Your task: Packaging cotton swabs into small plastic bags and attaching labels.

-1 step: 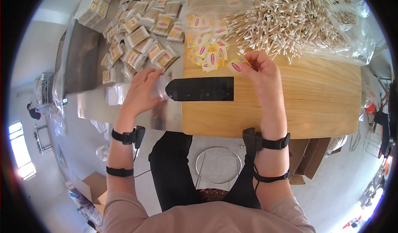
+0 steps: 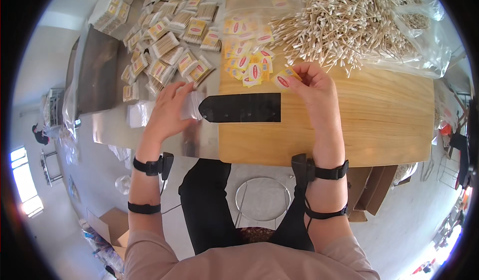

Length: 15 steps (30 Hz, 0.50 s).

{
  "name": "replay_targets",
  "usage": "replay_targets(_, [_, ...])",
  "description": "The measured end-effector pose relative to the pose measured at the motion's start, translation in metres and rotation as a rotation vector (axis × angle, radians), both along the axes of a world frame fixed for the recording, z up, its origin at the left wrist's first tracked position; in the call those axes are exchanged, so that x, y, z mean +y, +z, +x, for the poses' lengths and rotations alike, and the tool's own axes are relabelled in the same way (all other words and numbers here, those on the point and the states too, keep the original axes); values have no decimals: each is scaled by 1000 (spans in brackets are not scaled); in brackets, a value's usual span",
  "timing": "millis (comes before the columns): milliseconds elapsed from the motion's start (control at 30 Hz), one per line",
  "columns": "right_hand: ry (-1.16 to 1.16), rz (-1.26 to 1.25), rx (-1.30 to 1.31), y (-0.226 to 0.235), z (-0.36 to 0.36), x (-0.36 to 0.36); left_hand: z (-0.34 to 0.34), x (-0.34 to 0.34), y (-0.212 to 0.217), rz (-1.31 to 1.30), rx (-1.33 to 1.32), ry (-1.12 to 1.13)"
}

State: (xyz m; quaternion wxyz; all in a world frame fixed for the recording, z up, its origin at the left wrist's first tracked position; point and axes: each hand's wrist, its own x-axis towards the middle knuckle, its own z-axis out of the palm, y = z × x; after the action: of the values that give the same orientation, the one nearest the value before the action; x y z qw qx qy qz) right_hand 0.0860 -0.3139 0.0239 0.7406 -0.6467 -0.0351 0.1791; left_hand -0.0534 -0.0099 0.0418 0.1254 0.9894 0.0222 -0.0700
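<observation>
My right hand pinches a small yellow-and-white printed card between thumb and fingers, above the wooden tabletop. Beside it lies a loose pile of similar yellow cards. My left hand is spread, thumb and fingers apart, around a clear plastic bag at the pointed end of a flat black plate. Whether its fingertips press on the bag is hard to make out. The plate lies across the seam between the metal and wooden surfaces. More clear bags lie left of that hand.
Many packed cotton swab packets cover the metal table at the far left. A large heap of loose cotton swabs sits on clear plastic sheeting at the far right. Below the table edge stands a round stool, with cardboard boxes to its right.
</observation>
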Motion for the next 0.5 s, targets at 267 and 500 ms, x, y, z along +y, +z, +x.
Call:
replay_targets(267, [187,234,217,8,-12,17,36,-71,8,-1086,-194,145])
replay_targets(500, [166,58,143,12,-14,19,81,-87,1,-1044,-90,277])
